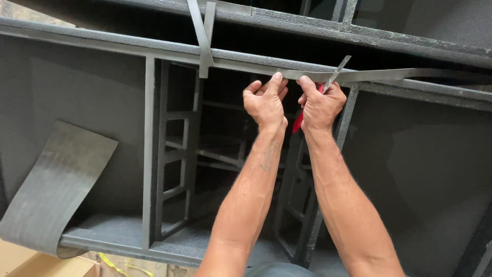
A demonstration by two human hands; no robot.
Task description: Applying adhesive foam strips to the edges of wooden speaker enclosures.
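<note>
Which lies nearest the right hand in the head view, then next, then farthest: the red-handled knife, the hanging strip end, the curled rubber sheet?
1. Red-handled knife, held in the right hand.
2. Hanging strip end, upper left.
3. Curled rubber sheet, far lower left.
</note>
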